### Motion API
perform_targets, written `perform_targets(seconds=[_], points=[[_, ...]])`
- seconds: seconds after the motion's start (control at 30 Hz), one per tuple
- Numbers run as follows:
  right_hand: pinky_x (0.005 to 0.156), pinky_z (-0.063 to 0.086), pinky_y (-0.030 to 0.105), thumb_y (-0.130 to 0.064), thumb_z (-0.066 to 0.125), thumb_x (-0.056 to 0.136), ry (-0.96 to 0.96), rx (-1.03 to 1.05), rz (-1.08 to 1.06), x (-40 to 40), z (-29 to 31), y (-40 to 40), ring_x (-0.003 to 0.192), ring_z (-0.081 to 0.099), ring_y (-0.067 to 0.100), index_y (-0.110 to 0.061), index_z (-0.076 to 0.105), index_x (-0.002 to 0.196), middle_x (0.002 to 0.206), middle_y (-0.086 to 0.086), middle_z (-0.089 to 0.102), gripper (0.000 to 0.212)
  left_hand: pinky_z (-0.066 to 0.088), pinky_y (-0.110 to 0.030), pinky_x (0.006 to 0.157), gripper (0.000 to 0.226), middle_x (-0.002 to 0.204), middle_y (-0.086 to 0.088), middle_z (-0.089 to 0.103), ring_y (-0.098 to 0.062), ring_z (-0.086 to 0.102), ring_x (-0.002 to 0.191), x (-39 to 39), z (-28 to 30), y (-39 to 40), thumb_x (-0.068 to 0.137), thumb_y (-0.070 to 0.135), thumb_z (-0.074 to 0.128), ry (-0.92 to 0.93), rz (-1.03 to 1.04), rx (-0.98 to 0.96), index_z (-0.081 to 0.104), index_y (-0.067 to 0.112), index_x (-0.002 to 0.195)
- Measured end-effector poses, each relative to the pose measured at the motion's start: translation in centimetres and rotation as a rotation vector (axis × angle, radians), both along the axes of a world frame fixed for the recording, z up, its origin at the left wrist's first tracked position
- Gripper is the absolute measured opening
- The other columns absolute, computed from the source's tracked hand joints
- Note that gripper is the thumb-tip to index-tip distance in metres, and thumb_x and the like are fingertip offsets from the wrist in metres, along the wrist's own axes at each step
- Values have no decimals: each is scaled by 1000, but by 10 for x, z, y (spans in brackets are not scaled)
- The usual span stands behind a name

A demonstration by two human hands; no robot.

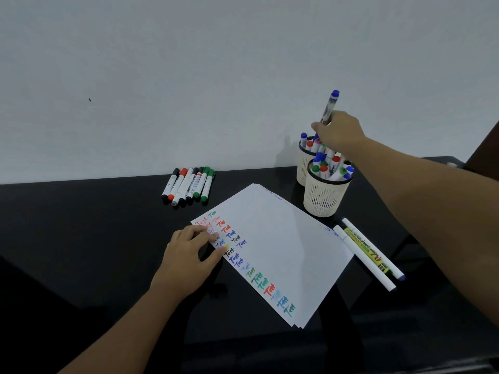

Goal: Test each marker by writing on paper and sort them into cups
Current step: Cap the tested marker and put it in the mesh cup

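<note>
Blue-capped marker (330, 106) is pinched upright in your right hand (339, 133), directly above the far cup (303, 168); lower it straight down into a gap between the markers already standing there. Your left hand (189, 255) rests on the paper (283, 238), fingers loosely bent; hold the sheet flat for the next test

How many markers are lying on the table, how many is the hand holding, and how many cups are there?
Markers lying near the wall: 7
Markers lying right of the paper: 3
Blue marker held in the right hand: 1
Cups, near cup and far cup: 2
Total: 13
</note>
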State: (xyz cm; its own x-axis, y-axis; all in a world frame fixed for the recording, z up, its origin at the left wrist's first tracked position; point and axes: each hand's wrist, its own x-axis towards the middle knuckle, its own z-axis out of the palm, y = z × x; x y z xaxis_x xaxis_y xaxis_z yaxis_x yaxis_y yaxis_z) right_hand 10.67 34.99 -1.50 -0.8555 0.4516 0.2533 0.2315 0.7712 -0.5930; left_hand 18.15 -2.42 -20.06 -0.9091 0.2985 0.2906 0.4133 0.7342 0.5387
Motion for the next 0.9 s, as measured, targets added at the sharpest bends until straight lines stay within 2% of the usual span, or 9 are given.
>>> perform_targets(seconds=[0.13, 0.27, 0.43, 0.57, 0.7, 0.8, 0.9], points=[[73, 44, 36, -36, 56, 104, 74, 36, -28, -2, 3, 4, 82, 58, 23, -11, 56, 107, 98, 9, 62, 25, 41, -42, 107, 68, 131, 21, 49, -5, 36, 121, -1, 0, 1, 77, 80, 43, 1, 3, -1, 69, 37, 123], [79, 46, 38, -33, 58, 103, 43, 25, -7, -1, -4, 4, 93, 58, 28, -11, 45, 134, 109, 8, 57, 40, 41, -41, 107, 67, 131, 18, 51, -7, 38, 122, 0, -1, 0, 78, 79, 44, 11, 8, -4, 70, 36, 122], [85, 53, 41, -35, 62, 101, 179, -29, -17, -2, 0, 3, 94, 64, 27, -16, 55, 123, 107, 6, 64, 30, 42, -42, 107, 66, 131, 17, 51, -8, 39, 122, 0, 0, 0, 79, 79, 44, 15, 12, -10, 70, 36, 122], [79, 47, 36, -38, 65, 100, -6, 8, 1, -3, -4, 5, 92, 61, 24, -12, 62, 121, 106, 6, 65, 33, 41, -44, 108, 65, 133, 17, 51, -10, 39, 125, 0, -1, 0, 79, 78, 44, 10, 10, -16, 70, 37, 123], [77, 45, 36, -56, 51, 101, -127, -91, -14, -2, -5, 2, 85, 59, 24, -9, 59, 104, 91, 8, 62, 47, 40, -41, 107, 67, 133, 17, 51, -9, 38, 124, 0, 0, 0, 79, 79, 43, 8, 15, -15, 70, 37, 123], [71, 47, 35, -43, 54, 102, -90, -60, -25, -4, -5, 6, 81, 56, 23, -7, 58, 105, 87, 8, 58, 36, 39, -41, 108, 68, 134, 17, 51, -10, 38, 126, 0, 1, 1, 78, 80, 43, 0, 17, -20, 69, 37, 124], [76, 49, 39, -32, 61, 101, -100, 7, -27, -4, -2, 9, 86, 55, 24, -5, 61, 117, 98, 10, 60, 31, 38, -40, 107, 62, 133, 17, 51, -10, 38, 126, 1, 1, 0, 81, 77, 50, 2, 13, -10, 69, 37, 123]])
